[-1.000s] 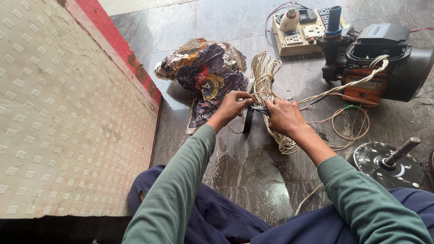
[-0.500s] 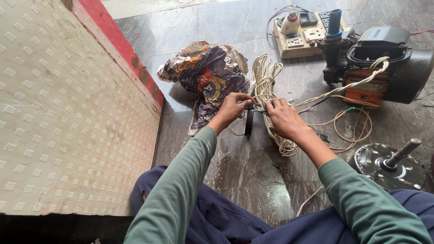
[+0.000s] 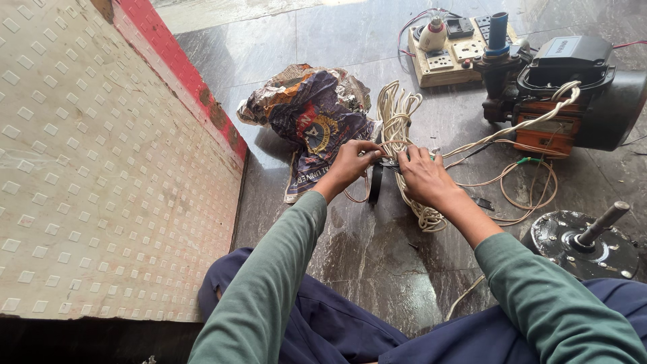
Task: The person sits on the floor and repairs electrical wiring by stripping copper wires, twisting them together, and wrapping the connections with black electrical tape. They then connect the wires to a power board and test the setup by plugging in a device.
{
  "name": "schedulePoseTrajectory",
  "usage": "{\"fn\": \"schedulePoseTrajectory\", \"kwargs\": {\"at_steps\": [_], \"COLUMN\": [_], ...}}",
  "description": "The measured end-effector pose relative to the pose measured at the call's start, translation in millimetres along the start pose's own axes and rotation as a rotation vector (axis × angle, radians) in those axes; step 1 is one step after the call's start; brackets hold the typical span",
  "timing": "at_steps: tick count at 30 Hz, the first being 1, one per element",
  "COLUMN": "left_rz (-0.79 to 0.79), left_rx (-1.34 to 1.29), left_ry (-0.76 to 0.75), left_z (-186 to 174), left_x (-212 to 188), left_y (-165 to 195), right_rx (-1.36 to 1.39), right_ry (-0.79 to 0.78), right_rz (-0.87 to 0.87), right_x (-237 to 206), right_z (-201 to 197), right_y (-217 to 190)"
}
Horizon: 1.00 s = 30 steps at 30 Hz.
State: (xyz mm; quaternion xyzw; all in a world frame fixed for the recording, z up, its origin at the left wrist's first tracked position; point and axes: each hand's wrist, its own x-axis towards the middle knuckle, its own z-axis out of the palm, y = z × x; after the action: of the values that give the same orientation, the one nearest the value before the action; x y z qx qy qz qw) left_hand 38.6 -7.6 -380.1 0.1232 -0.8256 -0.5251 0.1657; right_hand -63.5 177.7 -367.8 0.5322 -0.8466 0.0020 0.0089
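My left hand (image 3: 350, 164) and my right hand (image 3: 423, 176) meet over a bundle of cream-coloured cable (image 3: 397, 128) lying on the dark stone floor. Both pinch the cable at the same spot. A roll of black tape (image 3: 375, 183) hangs just below my fingers, and a short black strip runs between the two hands. The cable's thin wires (image 3: 519, 189) loop off to the right toward a motor pump (image 3: 573, 94). Green sleeves cover both my forearms.
A crumpled printed plastic bag (image 3: 310, 121) lies left of the cable. A wooden switchboard with sockets (image 3: 451, 47) sits at the back. A round black motor cover with a shaft (image 3: 583, 239) lies at the right. A studded cream panel with a red edge (image 3: 101, 168) fills the left.
My hands stay together on the cable; the view has shifted slightly and the fingers have adjusted a little around the tape.
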Motion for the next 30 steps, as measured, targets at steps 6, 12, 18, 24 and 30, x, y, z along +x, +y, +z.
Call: {"fn": "schedulePoseTrajectory", "kwargs": {"at_steps": [6,12,18,24,30], "left_rz": [0.151,0.146,0.117,0.094,0.084], "left_rx": [0.146,0.162,0.204,0.227,0.199], "left_ry": [0.053,0.07,0.094,0.108,0.103], "left_z": [3,5,8,12,8], "left_x": [10,9,8,13,9], "left_y": [-8,-9,-12,-16,-8], "right_rx": [-0.026,-0.119,-0.065,-0.036,0.095], "right_ry": [0.063,0.083,0.18,0.067,-0.042], "right_rz": [-0.007,-0.004,-0.019,0.055,0.041], "right_x": [-3,5,11,4,-1], "right_z": [-7,4,26,14,6], "right_y": [-5,3,7,5,12]}}
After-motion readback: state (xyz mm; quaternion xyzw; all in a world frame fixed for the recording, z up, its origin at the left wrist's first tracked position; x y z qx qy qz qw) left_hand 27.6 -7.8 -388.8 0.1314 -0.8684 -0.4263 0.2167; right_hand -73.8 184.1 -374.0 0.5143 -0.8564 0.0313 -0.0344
